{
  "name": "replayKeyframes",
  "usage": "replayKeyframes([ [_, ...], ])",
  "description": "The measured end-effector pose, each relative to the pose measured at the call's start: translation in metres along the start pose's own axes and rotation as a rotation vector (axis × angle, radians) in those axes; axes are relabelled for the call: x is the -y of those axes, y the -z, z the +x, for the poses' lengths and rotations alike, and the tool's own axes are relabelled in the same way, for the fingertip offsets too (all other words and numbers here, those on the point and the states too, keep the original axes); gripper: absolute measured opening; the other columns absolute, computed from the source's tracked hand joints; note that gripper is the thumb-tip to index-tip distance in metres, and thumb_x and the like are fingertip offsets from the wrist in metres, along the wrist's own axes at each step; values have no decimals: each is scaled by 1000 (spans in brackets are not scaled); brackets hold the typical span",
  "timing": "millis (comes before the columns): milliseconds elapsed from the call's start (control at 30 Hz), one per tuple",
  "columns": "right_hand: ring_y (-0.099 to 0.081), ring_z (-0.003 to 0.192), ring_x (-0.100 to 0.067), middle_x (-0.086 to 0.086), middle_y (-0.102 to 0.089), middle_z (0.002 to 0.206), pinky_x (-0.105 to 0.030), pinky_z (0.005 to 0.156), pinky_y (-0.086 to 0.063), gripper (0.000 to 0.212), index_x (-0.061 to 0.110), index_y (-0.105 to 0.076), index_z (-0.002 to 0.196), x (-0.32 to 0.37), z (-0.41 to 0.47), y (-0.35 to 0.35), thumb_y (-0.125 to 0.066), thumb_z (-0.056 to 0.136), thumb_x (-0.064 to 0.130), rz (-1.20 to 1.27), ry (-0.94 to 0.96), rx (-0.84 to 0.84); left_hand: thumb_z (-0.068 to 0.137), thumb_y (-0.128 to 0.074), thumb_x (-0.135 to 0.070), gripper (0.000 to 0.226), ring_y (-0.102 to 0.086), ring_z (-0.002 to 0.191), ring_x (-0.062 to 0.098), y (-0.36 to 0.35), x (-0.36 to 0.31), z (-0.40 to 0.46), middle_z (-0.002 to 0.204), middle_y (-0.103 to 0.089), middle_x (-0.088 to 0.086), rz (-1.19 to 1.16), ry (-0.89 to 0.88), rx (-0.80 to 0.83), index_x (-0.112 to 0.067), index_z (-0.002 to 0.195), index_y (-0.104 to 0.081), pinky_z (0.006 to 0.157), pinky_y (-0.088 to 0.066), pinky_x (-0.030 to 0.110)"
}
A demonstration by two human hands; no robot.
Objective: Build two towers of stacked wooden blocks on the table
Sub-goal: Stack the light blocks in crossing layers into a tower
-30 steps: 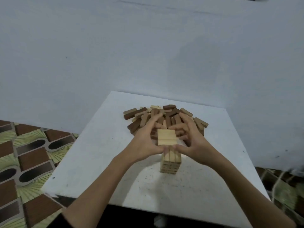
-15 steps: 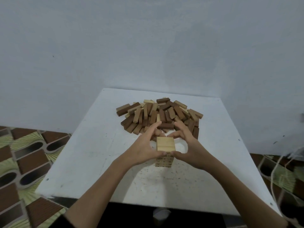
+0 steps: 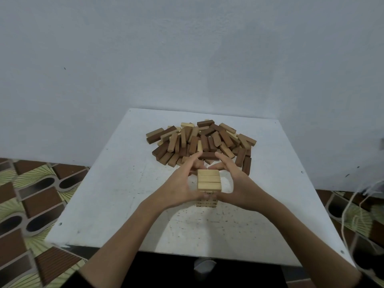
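— Since a second ago both hands have drawn a little off the tower [image 3: 208, 183]; then they were pressed against its top layer, fingers curled over it, and the view has shifted back so more of the pile shows. Where is it standing?

— Near the middle of the white table [image 3: 116, 183], closer to the person than the heap. Its top layer is three pale blocks side by side; lower layers show under the thumbs.

— And the hands?

— Left hand [image 3: 178, 188] and right hand [image 3: 239, 187] cup the tower from either side, fingers loosely arched and reaching past its far edge. The thumbs meet low on its near face; whether they press it I cannot tell. Neither hand carries a block.

— What lies beyond?

— Loose blocks [image 3: 201, 142], light and dark brown, heaped toward the far edge. The tabletop is scuffed and speckled with dark marks. Behind it rises a plain pale blue wall [image 3: 187, 59]; patterned floor tiles [image 3: 31, 200] in brown and green lie to both sides, and thin cords [image 3: 353, 204] hang at the right.
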State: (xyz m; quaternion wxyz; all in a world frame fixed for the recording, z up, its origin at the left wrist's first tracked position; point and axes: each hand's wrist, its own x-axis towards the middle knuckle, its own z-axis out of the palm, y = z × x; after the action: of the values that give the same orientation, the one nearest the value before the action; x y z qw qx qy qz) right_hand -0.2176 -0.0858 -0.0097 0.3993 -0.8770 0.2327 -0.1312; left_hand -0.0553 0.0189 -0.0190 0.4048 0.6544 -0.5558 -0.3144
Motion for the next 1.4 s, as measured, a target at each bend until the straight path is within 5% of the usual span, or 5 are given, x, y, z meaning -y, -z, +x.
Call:
replayKeyframes([
  [233, -48, 116, -9, 22, -49, 111, -32, 98, -43, 101, 18, -16, 147, 0, 0, -1, -81, 70, 16, -20, 25, -11, 67, -84, -15, 102, -47, 113, -6, -2, 4, 0, 116, -54, -12, 12, -4, -16, -23, 148, -21, 95, -32, 2],
  [1000, -33, 124, 10, 8, -31, 143, 2, 80, -37, 99, 25, -10, 146, 2, -16, -15, -74, 72, 38, 161, -105, -58, 68, -78, -40, 92, -29, 124, -19, -14, 4, -17, 136, -35, -21, -145, 30, -14, -32, 142, -24, 93, -29, 3],
  [1100, -31, 120, 7, -16, -29, 144, -1, 80, -38, 79, 13, -22, 139, 8, -24, -26, -72, 79, 24, 233, -65, -97, 80, -75, -20, 87, -23, 113, -34, -24, 3, -24, 134, -25, -32, -177, 55, -19, -47, 133, -12, 87, -27, -5],
  [1233, -7, 143, -5, 11, -4, 157, -37, 117, -18, 111, 24, 1, 149, 4, -25, -42, -59, 67, 68, 197, -147, -106, 87, -55, 10, 85, -41, 93, -33, -36, 3, -28, 127, -32, -21, -229, 101, 40, -31, 140, -3, 77, -39, 0],
  [1400, -8, 143, -6, 17, -6, 153, -43, 118, -17, 102, 28, 4, 148, 6, -25, -50, -57, 73, 59, 249, -164, -111, 87, -50, 11, 99, -46, 102, -23, -45, 4, -29, 141, -31, -1, -259, 129, 42, -31, 145, 18, 78, -42, 4],
])
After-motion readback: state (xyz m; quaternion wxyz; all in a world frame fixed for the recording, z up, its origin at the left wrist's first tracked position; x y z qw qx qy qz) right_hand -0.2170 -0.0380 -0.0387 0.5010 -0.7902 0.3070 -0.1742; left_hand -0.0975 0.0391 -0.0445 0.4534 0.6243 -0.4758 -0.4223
